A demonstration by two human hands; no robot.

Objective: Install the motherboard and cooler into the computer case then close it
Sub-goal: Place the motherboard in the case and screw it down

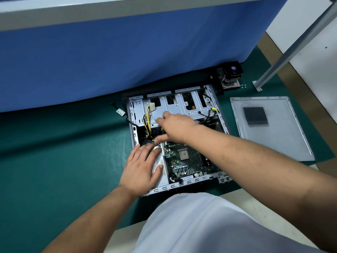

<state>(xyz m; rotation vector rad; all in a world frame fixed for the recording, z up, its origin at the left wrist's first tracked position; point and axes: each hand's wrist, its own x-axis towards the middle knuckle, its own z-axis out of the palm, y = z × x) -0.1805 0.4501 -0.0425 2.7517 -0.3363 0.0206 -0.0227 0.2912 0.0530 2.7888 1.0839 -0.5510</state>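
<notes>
The open computer case [184, 183] lies on its side on a green mat. A green motherboard [186, 163] with a bare square processor sits inside, near the case's front edge. My left hand [144, 167] rests flat, fingers straight, on the white surface at the case's left side beside the board. My right hand [175, 126] reaches over the board's far edge, near the yellow and black cables [148, 121]; its fingers are blurred and what they touch is hidden. The cooler [230, 75] with its black fan stands on the mat behind the case. The grey side panel [269, 126] lies flat to the right.
A blue cabinet wall [127, 52] rises right behind the case. A grey metal post [284, 57] with a foot plate stands at the back right. Small screws [243, 86] lie beside the cooler. My white-clad knee [200, 225] is in front of the case.
</notes>
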